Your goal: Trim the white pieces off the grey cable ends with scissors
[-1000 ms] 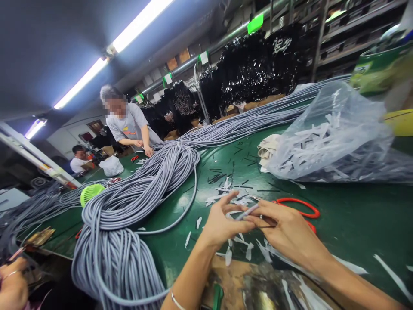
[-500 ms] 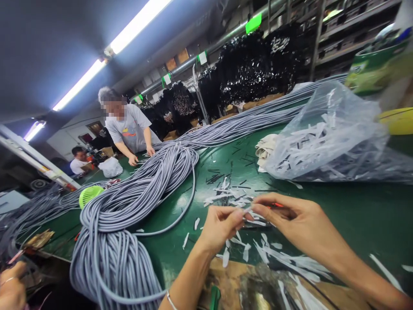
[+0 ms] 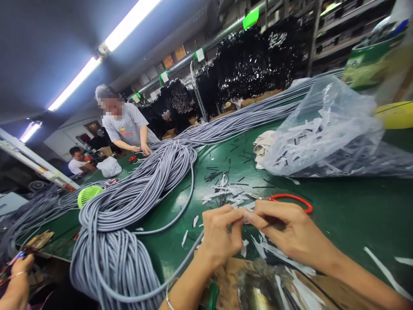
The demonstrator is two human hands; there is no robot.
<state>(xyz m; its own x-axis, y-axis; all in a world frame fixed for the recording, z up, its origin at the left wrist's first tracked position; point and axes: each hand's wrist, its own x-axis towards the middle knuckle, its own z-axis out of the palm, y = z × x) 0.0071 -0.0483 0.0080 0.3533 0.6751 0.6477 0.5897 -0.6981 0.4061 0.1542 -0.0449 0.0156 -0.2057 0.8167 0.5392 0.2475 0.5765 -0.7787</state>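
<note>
My left hand (image 3: 222,230) is closed in a pinch. A grey cable (image 3: 190,254) from the big coil (image 3: 135,202) runs up behind my left wrist into it. Fingertips of my right hand (image 3: 290,228) meet those of the left and are pinched too; the small piece between them is hidden. Red-handled scissors (image 3: 290,198) lie on the green table just beyond my right hand. White strips (image 3: 226,191) and thin black offcuts (image 3: 213,175) are scattered around and below both hands.
A clear plastic bag (image 3: 322,133) of white scraps stands at the right, a cloth (image 3: 263,146) beside it. Long grey cables (image 3: 238,122) cross the back. A co-worker (image 3: 129,125) stands across the table; another person's hand (image 3: 21,275) shows at lower left. A lime-green fan-like thing (image 3: 88,196) lies left.
My right hand has dropped slightly, uncovering the red scissors. My fingers have drawn tighter together, and the grey cable now shows rising to my left hand. The co-worker's hands have come together.
</note>
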